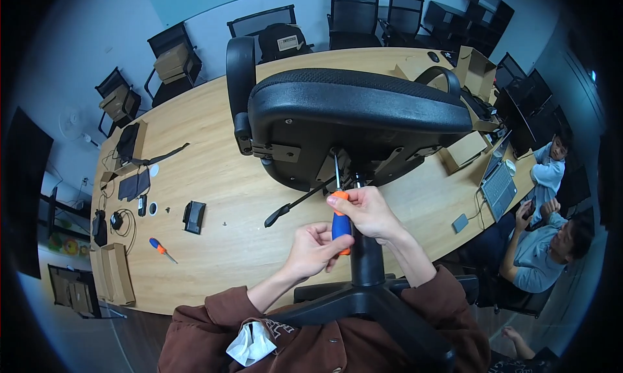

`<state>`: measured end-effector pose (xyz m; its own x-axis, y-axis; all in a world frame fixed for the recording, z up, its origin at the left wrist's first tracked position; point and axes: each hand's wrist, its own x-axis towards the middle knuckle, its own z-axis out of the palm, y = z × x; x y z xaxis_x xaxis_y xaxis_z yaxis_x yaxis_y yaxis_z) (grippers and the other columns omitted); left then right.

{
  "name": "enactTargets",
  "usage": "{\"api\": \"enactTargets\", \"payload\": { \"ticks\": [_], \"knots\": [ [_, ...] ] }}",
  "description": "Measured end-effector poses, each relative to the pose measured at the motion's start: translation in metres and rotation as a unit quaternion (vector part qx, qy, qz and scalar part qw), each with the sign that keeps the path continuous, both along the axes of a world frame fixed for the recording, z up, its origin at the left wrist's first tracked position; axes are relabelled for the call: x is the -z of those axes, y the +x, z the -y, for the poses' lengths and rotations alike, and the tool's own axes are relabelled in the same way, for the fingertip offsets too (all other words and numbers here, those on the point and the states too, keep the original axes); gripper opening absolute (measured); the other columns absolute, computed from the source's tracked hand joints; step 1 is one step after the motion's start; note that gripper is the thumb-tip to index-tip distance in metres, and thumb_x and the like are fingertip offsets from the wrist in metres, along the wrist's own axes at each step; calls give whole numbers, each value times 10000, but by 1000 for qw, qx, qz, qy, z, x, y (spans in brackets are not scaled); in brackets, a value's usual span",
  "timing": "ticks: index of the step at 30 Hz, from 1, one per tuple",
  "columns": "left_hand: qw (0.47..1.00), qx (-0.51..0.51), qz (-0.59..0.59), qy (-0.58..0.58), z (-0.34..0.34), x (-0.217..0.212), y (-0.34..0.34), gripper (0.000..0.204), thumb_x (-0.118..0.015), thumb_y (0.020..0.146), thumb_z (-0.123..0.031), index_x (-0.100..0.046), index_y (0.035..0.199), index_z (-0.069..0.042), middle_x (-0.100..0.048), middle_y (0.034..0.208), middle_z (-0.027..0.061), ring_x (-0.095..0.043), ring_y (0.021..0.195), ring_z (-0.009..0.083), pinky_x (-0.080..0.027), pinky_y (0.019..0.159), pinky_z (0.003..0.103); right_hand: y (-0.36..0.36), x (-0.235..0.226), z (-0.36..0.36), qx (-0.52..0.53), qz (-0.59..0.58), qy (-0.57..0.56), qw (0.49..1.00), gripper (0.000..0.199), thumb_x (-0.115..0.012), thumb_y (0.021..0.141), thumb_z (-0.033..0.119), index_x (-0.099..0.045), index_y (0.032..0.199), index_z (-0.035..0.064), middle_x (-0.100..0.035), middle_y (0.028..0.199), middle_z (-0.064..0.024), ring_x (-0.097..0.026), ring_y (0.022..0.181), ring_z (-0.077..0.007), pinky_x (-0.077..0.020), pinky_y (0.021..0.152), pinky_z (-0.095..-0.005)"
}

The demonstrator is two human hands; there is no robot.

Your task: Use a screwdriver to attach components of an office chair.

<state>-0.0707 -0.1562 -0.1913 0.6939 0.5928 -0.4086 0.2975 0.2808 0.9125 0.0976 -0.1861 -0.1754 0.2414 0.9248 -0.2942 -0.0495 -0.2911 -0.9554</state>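
A screwdriver [340,225] with a blue and orange handle stands upright, its shaft reaching the underside of a black office chair seat [350,107]. My left hand [315,248] closes round the lower end of the handle. Higher up, my right hand [366,212] grips the handle's orange upper part. The tip meets the metal mounting plate [332,164] under the seat; whether it sits in a screw is too small to tell. A black lever [279,215] sticks out left of the screwdriver. Below the seat runs the chair's gas column [367,263], down to a star base [357,301] in front of my body.
Behind the chair spreads a large wooden table [201,146]. On its left lie a second screwdriver [162,250], a black bracket-like part [194,216] and an open cardboard box [117,274]. At right are a laptop [498,190] and two seated people [545,250].
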Motion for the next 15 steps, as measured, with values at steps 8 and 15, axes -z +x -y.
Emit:
{"api": "enactTargets", "payload": {
  "ticks": [8, 15],
  "knots": [
    [734, 95, 467, -484, 8, 26, 4, 567, -381, 1038, -401, -372, 1384, 48, -542, 1230, 164, -563, 911, 227, -500, 778, 354, 16, 21, 0, -89, -158, 87, 980, 399, -559, 993, 378, -677, 999, -3, -580, 714, 30, -480, 592, -5, -400, 535, -179],
    [955, 14, 192, -224, -6, -6, -6, 438, -581, 981, -352, -671, 975, 76, -603, 613, 52, -428, 390, 69, -337, 370, 210, 17, -11, 1, -84, -133, 28, 987, 403, -595, 971, 373, -685, 931, -17, -583, 668, 23, -498, 572, -19, -408, 501, -207]
  ]
}}
